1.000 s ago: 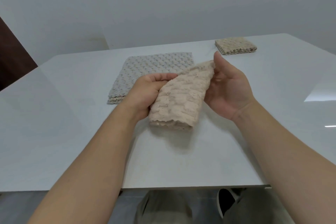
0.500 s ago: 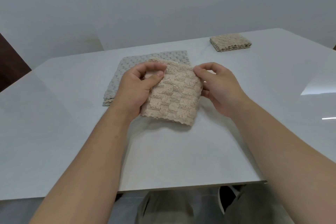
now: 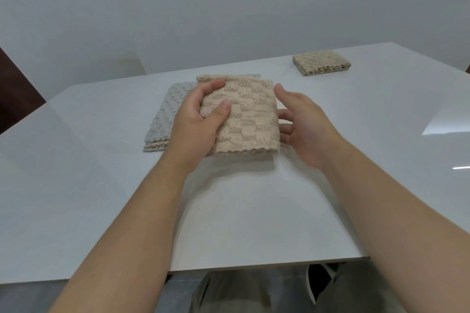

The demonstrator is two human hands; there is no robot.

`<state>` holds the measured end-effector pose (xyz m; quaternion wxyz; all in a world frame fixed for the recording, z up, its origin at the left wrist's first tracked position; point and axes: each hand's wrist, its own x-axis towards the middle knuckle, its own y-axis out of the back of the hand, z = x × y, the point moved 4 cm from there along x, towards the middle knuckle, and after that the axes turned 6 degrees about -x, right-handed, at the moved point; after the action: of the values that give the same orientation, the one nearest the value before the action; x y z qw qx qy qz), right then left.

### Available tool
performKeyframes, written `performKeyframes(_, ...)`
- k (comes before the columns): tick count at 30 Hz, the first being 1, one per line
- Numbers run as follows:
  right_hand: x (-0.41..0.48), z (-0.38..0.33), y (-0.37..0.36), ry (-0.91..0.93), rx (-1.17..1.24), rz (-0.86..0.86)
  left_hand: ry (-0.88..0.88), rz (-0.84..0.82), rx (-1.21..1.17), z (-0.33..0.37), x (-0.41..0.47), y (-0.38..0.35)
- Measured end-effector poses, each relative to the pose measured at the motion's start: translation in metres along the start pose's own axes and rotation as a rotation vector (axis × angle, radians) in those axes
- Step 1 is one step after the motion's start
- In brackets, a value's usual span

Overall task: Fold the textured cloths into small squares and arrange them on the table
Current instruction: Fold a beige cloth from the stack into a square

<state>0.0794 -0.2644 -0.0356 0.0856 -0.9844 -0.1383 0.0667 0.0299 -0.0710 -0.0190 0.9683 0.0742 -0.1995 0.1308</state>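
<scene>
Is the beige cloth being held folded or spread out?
Folded: the beige cloth is a compact square, with layered wavy edges stacked along its near side.

We are recording from one wide-angle camera worn on the head, facing forward and down across the white table (image 3: 241, 211) toward the grey wall (image 3: 229, 7) behind it, sitting close above the table's near edge.

From here I get soft, even, fairly bright light over the table (image 3: 101, 185). A white glare patch (image 3: 447, 119) sits near its right edge, with a thin streak below. The cloth (image 3: 244, 119) casts a faint, soft shadow towards the camera. The wide lens stretches the frame's edges, and detail is slightly soft.
</scene>
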Motion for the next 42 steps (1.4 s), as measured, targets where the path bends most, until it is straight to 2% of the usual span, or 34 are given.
performKeyframes(4, -0.003, 0.0, -0.005, 0.076, -0.042, -0.08, 0.01, 0.091, 0.021, -0.007, 0.005, 0.006)
performKeyframes(9, -0.001, -0.003, -0.006, 0.184, -0.011, -0.176, 0.104, 0.212, -0.087, -0.017, 0.01, 0.012)
performKeyframes(16, -0.003, 0.0, -0.011, 0.321, -0.059, -0.205, 0.1, 0.253, -0.084, -0.018, 0.012, 0.012)
performKeyframes(20, -0.002, 0.001, -0.01, 0.339, -0.096, -0.127, 0.092, 0.236, -0.068, -0.022, 0.011, 0.009)
performKeyframes(28, 0.004, 0.003, 0.002, 0.37, -0.245, 0.232, 0.002, 0.031, -0.015, -0.01, -0.003, -0.011)
performKeyframes(33, 0.003, 0.004, 0.004, 0.339, -0.256, 0.265, -0.043, -0.001, -0.042, -0.005, -0.005, -0.016)
performKeyframes(38, 0.006, 0.006, 0.01, 0.273, -0.19, 0.375, -0.017, -0.067, -0.033, -0.004, -0.009, -0.022)
performKeyframes(42, 0.009, 0.007, 0.007, 0.214, -0.171, 0.392, -0.004, -0.101, -0.063, -0.003, -0.012, -0.029)
